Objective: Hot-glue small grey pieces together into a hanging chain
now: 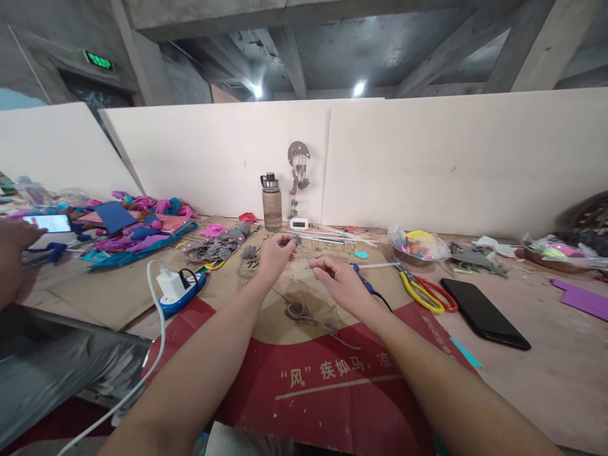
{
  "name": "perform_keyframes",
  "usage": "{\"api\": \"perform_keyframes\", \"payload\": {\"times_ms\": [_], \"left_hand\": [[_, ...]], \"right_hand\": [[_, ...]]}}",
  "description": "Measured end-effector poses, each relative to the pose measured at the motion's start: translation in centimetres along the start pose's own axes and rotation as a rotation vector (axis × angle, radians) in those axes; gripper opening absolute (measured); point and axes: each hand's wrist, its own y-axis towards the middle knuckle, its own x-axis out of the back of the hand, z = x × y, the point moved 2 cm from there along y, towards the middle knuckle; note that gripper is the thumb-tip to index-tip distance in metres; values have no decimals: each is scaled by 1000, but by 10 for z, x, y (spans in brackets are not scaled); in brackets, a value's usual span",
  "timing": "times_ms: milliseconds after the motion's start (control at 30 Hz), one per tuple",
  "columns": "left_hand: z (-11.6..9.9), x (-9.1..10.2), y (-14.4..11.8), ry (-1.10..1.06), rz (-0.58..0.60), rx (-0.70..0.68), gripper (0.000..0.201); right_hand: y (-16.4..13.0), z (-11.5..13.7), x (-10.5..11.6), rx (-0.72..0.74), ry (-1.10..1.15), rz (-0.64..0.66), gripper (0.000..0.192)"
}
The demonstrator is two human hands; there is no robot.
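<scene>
My left hand (pixel 278 253) is closed in a pinch over the cardboard, with a small grey piece (pixel 297 240) at its fingertips. Slightly lower and to the right, my right hand (pixel 332 277) also pinches, its thumb against the fingers. Whatever lies between those fingertips is too small to make out. Below both hands, a coil of grey cord (pixel 298 310) rests on the red and tan cardboard (pixel 332 405), with loose grey strands (pixel 339 334) beside it. A blue-handled tool (pixel 363 278) lies just past my right hand.
Against the white partition stand a bottle (pixel 272 206), a small clock (pixel 299 223) and a grey hanging ornament (pixel 299 151). To the right are scissors (pixel 430 294), a phone (pixel 484 313) and a bowl (pixel 411 256). A power strip (pixel 183 297) lies left; another person's hand (pixel 21 237) is beyond it.
</scene>
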Motion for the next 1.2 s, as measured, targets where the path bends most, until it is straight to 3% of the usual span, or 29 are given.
{"api": "perform_keyframes", "payload": {"times_ms": [167,267,333,367,467,600,700,767,867,967,1100,1200], "left_hand": [[-1,25,15,-265,-253,6,26],[-3,33,18,-400,-348,-7,25],[-3,34,19,-428,-350,-15,25],[-3,33,18,-428,-337,-16,25],[-3,26,16,-400,-267,-20,28],[-7,19,11,-338,-178,-49,28],[-10,18,8,-318,-144,-70,27],[-11,17,7,-304,-128,-62,25],[-9,14,7,-304,-108,-13,25],[-6,11,6,-345,-96,45,26],[-2,7,4,-421,-54,119,29],[-1,5,3,-465,-23,168,31]], "right_hand": [[-8,22,-5,111,8,200,26],[-5,20,2,98,-28,264,37],[1,8,14,7,-112,166,43],[4,-1,23,-47,-178,59,44],[10,-33,46,-129,-510,-146,31],[5,-79,56,-273,-658,-104,29],[1,-92,51,-182,-588,-60,33],[2,-88,48,-189,-498,-53,29],[6,-71,48,-388,-368,-63,14],[11,-47,48,-482,-238,-137,9],[11,-19,39,-441,30,-229,21],[9,-4,31,-305,179,-249,24]]}}
